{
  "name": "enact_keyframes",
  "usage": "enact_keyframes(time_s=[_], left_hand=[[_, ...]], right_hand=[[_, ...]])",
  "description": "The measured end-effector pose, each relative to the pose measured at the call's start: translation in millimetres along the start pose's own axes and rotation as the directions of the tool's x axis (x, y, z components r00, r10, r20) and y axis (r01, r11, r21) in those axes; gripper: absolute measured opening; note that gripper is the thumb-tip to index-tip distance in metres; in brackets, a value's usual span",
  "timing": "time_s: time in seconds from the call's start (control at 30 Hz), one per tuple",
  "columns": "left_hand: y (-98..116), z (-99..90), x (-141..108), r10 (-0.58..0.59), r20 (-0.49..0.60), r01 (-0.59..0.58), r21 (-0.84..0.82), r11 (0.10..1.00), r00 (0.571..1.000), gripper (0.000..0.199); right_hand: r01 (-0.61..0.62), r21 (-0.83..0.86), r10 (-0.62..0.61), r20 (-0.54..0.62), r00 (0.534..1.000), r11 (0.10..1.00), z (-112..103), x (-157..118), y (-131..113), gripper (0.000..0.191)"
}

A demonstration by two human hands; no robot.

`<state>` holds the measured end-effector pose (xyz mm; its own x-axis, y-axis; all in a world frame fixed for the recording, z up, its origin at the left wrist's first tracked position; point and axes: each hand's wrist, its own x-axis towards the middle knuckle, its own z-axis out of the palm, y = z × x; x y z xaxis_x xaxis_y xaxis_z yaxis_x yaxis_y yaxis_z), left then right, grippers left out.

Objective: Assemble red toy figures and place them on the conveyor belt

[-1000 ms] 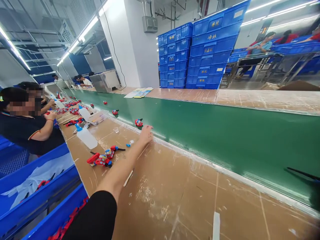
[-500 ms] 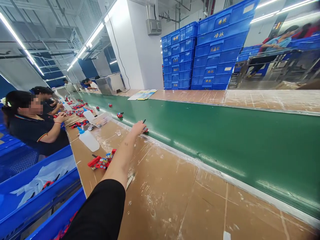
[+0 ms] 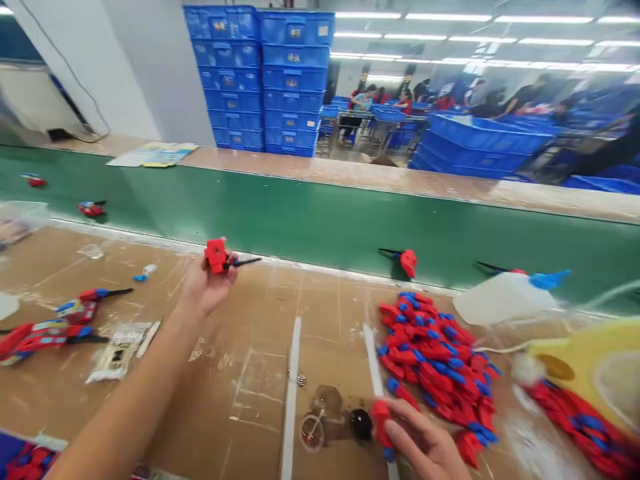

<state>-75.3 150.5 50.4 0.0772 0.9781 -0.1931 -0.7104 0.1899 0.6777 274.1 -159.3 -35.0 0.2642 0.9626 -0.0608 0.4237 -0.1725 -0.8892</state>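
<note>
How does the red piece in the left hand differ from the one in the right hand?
The left hand holds a chunky red block, while the right hand holds a slimmer, longer red piece. The block has a thin dark rod sticking out sideways; the longer piece ends in a blue tip instead. The block is held up near the green conveyor belt, the longer piece low over the cardboard-covered table. Both look like red plastic toy parts.

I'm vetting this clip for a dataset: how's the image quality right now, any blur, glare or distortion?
Head view: motion blur smears the plastic squeeze bottle and yellow object at right, and the right hand looks soft. The left hand and its red brick piece look sharper. Strip lights burn out overhead; wide-angle distortion bends the green conveyor belt.
</note>
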Motion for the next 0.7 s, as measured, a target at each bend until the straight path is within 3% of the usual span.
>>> enact_keyframes(time_s=[0.1, 0.2, 0.3, 0.43, 0.53, 0.7], left_hand=[[-35, 13.2, -50, -0.329, 0.046, 0.331, -0.021, 0.944, 0.943, 0.046], [-68, 12.9, -74, -0.452, 0.126, 0.456, -0.004, 0.89, 0.883, 0.049], [-89, 0.0, -75, -0.493, 0.162, 0.503, -0.027, 0.864, 0.855, 0.04], [-98, -18.7, -70, -0.484, 0.208, 0.498, -0.017, 0.867, 0.85, 0.035], [-100, -25.2, -70, -0.451, 0.272, 0.467, 0.01, 0.884, 0.85, 0.044], [-103, -25.0, -73, -0.467, 0.379, 0.479, 0.069, 0.875, 0.799, 0.063]], right_hand=[[0.107, -0.094, -0.105, 0.029, 0.994, 0.99, 8, -15, 1, 0.036], [0.279, -0.246, -0.278, 0.04, 0.96, 0.928, 15, -20, 3, 0.025], [0.41, -0.359, -0.41, 0.079, 0.909, 0.839, 14, -24, 8, 0.025], [0.448, -0.432, -0.447, 0.111, 0.887, 0.783, 12, -28, 11, 0.022], [0.448, -0.46, -0.445, 0.123, 0.887, 0.767, 12, -28, 8, 0.02], [0.426, -0.487, -0.415, 0.136, 0.899, 0.763, 12, -26, 4, 0.019]])
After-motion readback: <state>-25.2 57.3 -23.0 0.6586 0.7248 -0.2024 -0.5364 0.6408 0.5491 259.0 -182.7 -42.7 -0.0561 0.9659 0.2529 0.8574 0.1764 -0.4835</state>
